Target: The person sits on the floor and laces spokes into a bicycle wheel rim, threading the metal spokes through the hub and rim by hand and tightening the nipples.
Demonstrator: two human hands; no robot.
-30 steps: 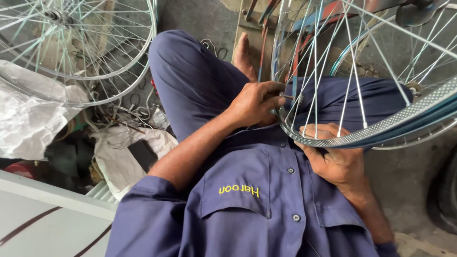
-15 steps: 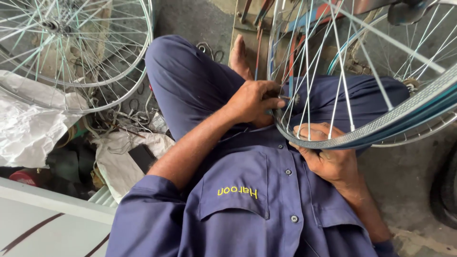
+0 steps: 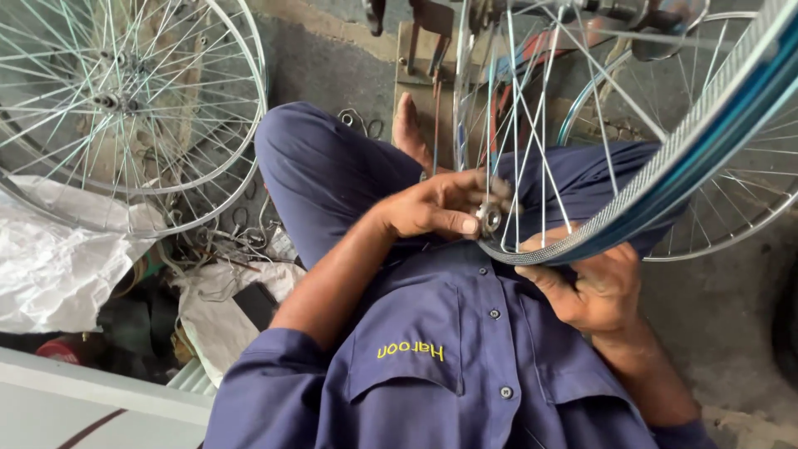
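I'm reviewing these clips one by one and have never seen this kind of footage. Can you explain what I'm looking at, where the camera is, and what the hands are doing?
There is one view, from a camera worn on the person's head, looking down at their own lap. The person sits on the ground in blue work clothes, with one bare foot showing. Their right hand grips the lower edge of a bicycle wheel rim with blue in its channel. Their left hand pinches a small round metal tool against the rim where a spoke meets it. To the left, more spoked wheels lean over crumpled white plastic sheeting and loose wire bits. Another wheel lies behind the held one.
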